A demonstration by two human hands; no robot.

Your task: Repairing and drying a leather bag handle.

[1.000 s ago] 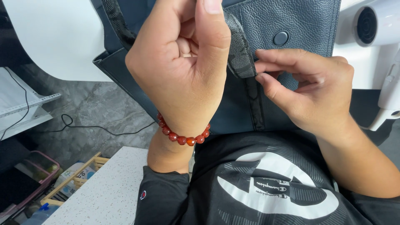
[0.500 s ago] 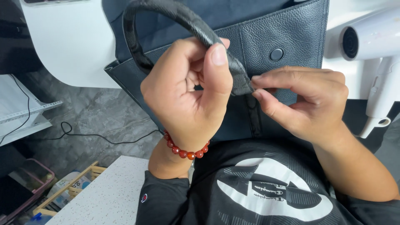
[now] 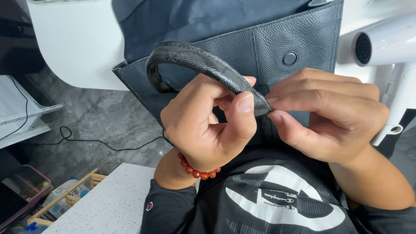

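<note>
Two hands work on one dark leather bag (image 3: 277,39) that has one round snap button (image 3: 289,58) just above the right fingers. The left hand (image 3: 208,125), with one red bead bracelet (image 3: 197,170) on its wrist, pinches the single curved strap (image 3: 195,60) between thumb and fingers. The right hand (image 3: 329,117) closes its fingertips (image 3: 272,100) on the strap's end, touching the left thumb. One white hair dryer (image 3: 385,47) stands right of the right knuckles. Below and left of the left fingers, one wooden crate (image 3: 65,201) holds pale packages.
</note>
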